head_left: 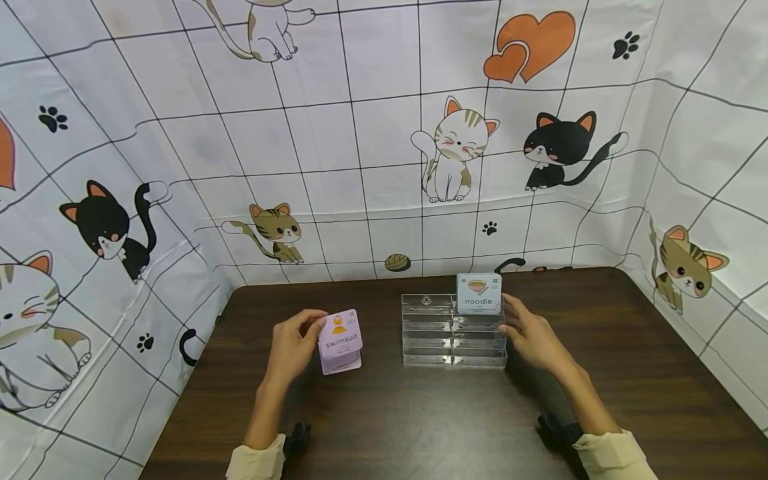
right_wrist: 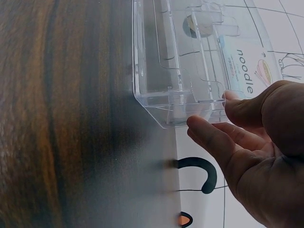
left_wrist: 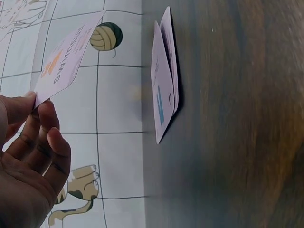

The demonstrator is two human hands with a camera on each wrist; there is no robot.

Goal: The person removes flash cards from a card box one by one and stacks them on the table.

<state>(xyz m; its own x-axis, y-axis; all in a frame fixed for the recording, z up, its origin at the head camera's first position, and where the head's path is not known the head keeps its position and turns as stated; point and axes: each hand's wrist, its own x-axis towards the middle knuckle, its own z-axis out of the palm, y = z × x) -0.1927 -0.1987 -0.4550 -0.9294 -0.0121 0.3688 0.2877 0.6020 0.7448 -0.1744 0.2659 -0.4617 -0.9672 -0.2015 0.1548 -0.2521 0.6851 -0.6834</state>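
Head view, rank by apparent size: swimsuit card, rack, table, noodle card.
1. Table
2. Rack
3. Swimsuit card and noodle card: too alike to rank; tilt and camera distance make it unsure.

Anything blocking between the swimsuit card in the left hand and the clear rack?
Nothing visible. In the head view, only tabletop separates the swimsuit card, in the left hand, from the clear rack. The noodle card stands at its back right; the right hand is on the far side.
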